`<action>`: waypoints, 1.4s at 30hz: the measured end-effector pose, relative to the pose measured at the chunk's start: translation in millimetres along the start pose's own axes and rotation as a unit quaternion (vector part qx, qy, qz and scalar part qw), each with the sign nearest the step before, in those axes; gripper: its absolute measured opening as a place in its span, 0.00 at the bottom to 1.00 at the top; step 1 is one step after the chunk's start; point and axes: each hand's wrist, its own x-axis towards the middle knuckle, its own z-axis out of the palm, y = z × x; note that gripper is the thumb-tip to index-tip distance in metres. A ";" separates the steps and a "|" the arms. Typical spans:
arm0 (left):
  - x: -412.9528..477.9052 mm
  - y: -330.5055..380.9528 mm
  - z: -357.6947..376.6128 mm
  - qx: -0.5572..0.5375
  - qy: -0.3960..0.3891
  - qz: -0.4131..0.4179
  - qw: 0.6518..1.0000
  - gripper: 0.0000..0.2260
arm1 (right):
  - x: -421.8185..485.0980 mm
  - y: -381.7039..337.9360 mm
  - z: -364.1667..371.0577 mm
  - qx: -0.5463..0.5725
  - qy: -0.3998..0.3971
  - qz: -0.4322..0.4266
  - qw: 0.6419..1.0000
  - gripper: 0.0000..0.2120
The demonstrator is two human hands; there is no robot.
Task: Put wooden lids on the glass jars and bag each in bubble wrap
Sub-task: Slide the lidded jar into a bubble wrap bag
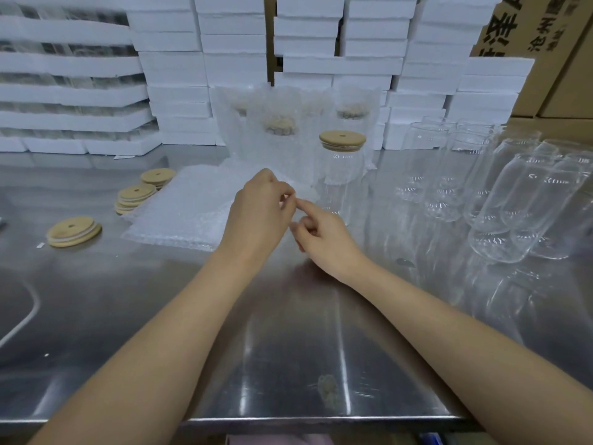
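Forearms reach in over the steel surface point(288, 348). Left hand point(260, 207) pinches the near corner of the bubble-wrap bags point(179, 213). Right hand point(324, 236) has its index out and touching there, other fingers curled; can't tell if it grips. Lidded jar point(341, 168) stands just behind the hands. Bagged jars point(279, 133) stand behind it, bare glass jars point(513, 203) to its right, loose wooden lids point(136, 195) well left of it, foam boxes point(173, 69) stacked behind.

Upright lidded jar point(340, 168) (bubble bags point(179, 213) beside)
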 end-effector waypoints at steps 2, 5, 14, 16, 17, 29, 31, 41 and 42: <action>-2.7 6.9 -1.1 -0.006 -0.007 0.001 1.000 0.11 | 2.0 -0.7 0.5 -0.008 0.064 -0.034 0.997 0.12; -3.1 11.6 -4.3 -0.001 0.005 -0.001 1.000 0.13 | 5.7 -1.3 -1.0 -0.094 0.124 -0.105 0.982 0.06; 0.1 7.7 -8.6 -0.005 0.047 -0.010 0.999 0.11 | 8.4 3.2 0.3 -0.301 0.050 -0.335 0.892 0.24; -0.7 10.0 -7.2 -0.006 0.031 0.001 0.999 0.10 | 4.5 3.6 4.3 -0.319 0.005 -0.325 0.890 0.24; -1.1 10.8 -6.0 -0.001 0.020 0.008 1.000 0.09 | 2.5 3.1 6.7 -0.328 -0.015 -0.313 0.891 0.23; 7.0 -17.6 -2.8 0.013 -0.056 0.008 0.998 0.15 | 15.7 -6.4 -44.8 -0.274 0.360 -0.232 0.861 0.32; 6.4 -16.6 -1.3 0.012 -0.075 0.003 0.997 0.19 | 18.4 -4.7 -54.5 -0.274 0.330 -0.171 0.887 0.31; 6.1 -21.3 -0.6 -0.066 -0.020 -0.055 0.996 0.10 | 22.6 12.3 -60.0 -0.046 0.268 -0.041 0.961 0.28; 5.9 -22.8 -1.2 -0.073 -0.013 -0.064 0.995 0.09 | 21.0 13.0 -61.2 -0.029 0.287 -0.032 0.957 0.27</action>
